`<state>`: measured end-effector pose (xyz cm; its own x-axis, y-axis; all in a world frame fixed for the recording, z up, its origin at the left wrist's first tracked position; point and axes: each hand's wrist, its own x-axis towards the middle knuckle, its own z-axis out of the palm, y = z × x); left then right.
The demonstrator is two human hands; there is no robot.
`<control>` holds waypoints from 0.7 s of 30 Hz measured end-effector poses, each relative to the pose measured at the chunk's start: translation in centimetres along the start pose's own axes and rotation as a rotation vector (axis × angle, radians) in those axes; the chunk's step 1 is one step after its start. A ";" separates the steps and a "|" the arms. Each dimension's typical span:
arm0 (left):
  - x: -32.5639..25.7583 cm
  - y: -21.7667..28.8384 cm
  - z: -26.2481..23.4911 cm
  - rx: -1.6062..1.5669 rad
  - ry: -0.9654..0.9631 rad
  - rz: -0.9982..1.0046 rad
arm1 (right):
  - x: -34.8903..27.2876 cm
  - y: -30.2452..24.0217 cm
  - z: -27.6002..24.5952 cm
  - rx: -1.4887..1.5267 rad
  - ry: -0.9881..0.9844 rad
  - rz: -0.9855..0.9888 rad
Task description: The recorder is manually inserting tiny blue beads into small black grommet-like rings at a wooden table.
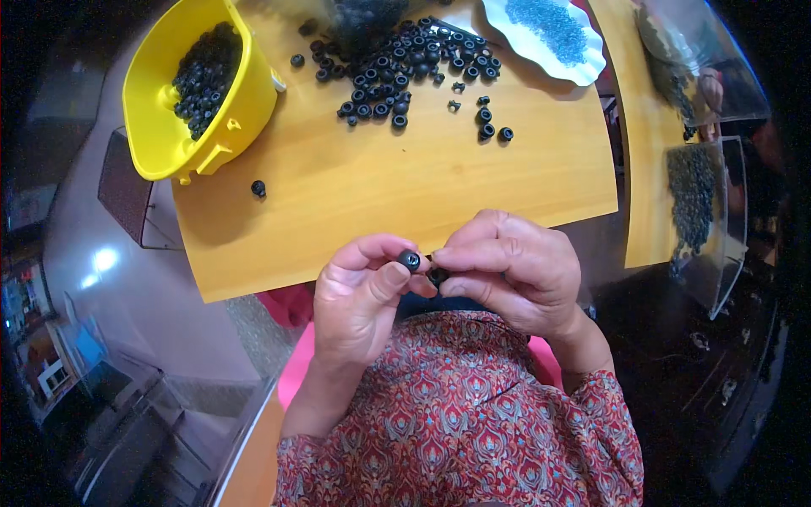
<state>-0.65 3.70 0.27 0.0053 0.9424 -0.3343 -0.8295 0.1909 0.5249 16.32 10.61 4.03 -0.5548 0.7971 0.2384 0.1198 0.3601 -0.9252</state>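
Note:
Just past the near edge of the table, my left hand point(355, 300) pinches a small black ring-shaped part point(410, 259) between thumb and forefinger, its hollow end facing up. Close beside it, the thumb and fingers of my right hand point(528, 270) are closed on another small black piece point(438, 275), mostly covered by the fingertips. The two parts are very near each other; whether they touch I cannot tell. A heap of similar black ring-shaped parts point(393, 72) lies on the far side of the table. One lone black part point(258, 188) sits at the left.
A yellow bin point(258, 110) holding many black parts stands at the table's left. At the far right of the wooden table point(389, 194) is a white wavy-edged dish point(590, 69) with small bluish clear pieces. Another table point(646, 203) to the right carries clear containers of dark parts.

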 end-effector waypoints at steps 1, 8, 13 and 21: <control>-0.1 0.0 0.2 -0.004 -0.004 -0.010 | -0.1 0.1 0.0 0.002 -0.004 0.001; -0.3 -0.1 0.1 0.019 -0.035 -0.001 | -0.2 0.4 0.3 0.006 0.015 0.006; -0.6 0.1 0.4 0.030 -0.048 0.009 | -0.2 0.5 0.5 0.021 0.017 0.014; -0.6 0.1 0.5 0.067 -0.068 0.016 | -0.3 0.5 0.7 -0.013 0.022 -0.009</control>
<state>-0.48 3.23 0.90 0.0320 0.9617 -0.2722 -0.7905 0.1910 0.5819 16.02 10.21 3.28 -0.5379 0.8041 0.2532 0.1252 0.3733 -0.9192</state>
